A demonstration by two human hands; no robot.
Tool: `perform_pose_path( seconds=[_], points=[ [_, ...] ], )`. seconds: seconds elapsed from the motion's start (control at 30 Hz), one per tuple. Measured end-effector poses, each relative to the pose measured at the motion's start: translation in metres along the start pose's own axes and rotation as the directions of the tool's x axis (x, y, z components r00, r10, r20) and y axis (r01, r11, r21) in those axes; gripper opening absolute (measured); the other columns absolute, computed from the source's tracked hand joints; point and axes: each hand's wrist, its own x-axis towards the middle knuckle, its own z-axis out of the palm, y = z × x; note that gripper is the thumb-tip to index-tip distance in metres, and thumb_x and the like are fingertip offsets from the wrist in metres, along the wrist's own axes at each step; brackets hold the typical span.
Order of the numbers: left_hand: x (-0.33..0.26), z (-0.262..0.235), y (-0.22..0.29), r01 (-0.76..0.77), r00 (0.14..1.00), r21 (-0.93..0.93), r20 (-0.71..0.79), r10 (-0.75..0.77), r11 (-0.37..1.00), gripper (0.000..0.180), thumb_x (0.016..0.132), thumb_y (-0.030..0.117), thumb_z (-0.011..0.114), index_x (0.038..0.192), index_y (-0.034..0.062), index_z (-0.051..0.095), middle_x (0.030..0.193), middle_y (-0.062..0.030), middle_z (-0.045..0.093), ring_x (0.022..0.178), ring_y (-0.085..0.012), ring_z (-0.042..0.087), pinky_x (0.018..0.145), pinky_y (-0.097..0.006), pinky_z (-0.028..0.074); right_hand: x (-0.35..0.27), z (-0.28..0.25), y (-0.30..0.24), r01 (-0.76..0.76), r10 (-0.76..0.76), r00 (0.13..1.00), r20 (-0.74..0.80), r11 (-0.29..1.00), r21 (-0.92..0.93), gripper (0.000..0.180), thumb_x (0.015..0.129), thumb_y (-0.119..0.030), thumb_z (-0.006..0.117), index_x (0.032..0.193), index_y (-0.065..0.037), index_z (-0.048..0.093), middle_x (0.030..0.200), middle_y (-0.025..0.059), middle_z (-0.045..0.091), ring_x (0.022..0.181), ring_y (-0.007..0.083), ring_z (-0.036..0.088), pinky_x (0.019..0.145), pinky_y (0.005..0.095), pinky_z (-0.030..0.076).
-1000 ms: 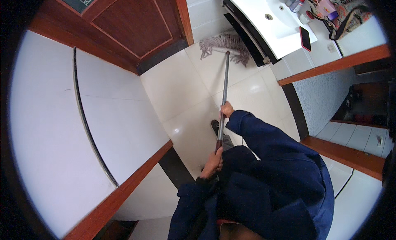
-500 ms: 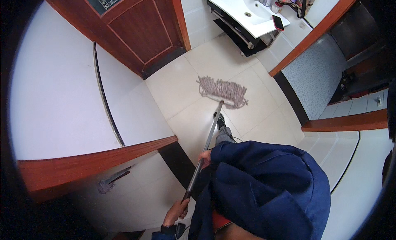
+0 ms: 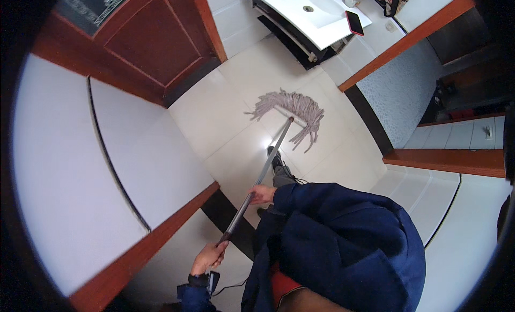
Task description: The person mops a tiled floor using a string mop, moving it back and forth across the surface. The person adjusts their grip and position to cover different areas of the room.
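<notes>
Head view: one string mop lies spread on the pale tiled floor, near the washbasin counter. Left hand is clamped on the handle's end; right hand is wrapped around mid-shaft. Recommended: keep the strands flat and pull evenly. Count: one mop, two hands, one red phone.

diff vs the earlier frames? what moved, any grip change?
The mop head was pulled back from under the white sink counter to the open floor tiles. The handle tilted as the left hand drew back to its end, lower left. The right hand stays gripping mid-handle. Both hands kept hold; the red phone on the counter is unmoved.
</notes>
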Motion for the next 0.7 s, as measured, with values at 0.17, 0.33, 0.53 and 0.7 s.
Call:
perform_pose_path(
  seconds=[0.17,0.33,0.53,0.7],
  points=[
    [0.075,0.036,0.162,-0.281,0.96,0.284,0.089,0.266,0.917,0.047,0.087,0.042,0.046,0.054,0.0079,0.043,0.041,-0.0004,0.038,0.031,-0.0119,0.036,0.032,-0.026,0.026,-0.036,-0.067,-0.15,0.354,-0.364,0.846,-0.39,0.93,-0.099,0.02,0.079,-0.019,0.054,0.091,-0.003,0.053,0.078,0.0131,0.058,0.071,0.0266,0.061,0.058,0.0419,0.053],
    [0.128,0.1,0.265,-0.211,0.961,-0.002,0.183,0.208,0.977,0.044,0.084,0.046,0.048,0.065,0.0067,0.045,0.049,0.0003,0.038,0.036,-0.0105,0.035,0.034,-0.024,0.027,-0.092,-0.129,-0.269,0.466,-0.547,0.618,-0.564,0.833,-0.298,0.026,0.084,-0.024,0.051,0.086,0.002,0.052,0.065,0.0127,0.059,0.051,0.0265,0.059,0.045,0.0413,0.05],
    [0.138,0.136,0.219,-0.216,0.959,-0.084,0.17,0.227,0.973,0.035,0.086,0.042,0.049,0.075,0.008,0.047,0.056,0.0016,0.04,0.043,-0.0083,0.037,0.037,-0.024,0.028,-0.11,-0.132,-0.236,0.465,-0.564,0.582,-0.586,0.822,-0.33,0.026,0.084,-0.024,0.051,0.09,0.002,0.051,0.072,0.0134,0.06,0.056,0.027,0.061,0.05,0.0447,0.052],
    [0.116,0.108,0.114,-0.353,0.919,-0.006,0.187,0.348,0.936,0.036,0.088,0.04,0.044,0.075,0.0069,0.048,0.057,0.001,0.042,0.045,-0.0104,0.038,0.041,-0.026,0.029,-0.065,-0.138,-0.149,0.1,-0.769,0.585,0.258,-0.247,-0.964,0.034,0.064,-0.028,0.068,0.08,-0.001,0.054,0.07,0.014,0.059,0.062,0.0317,0.06,0.054,0.0417,0.05]
  ],
)
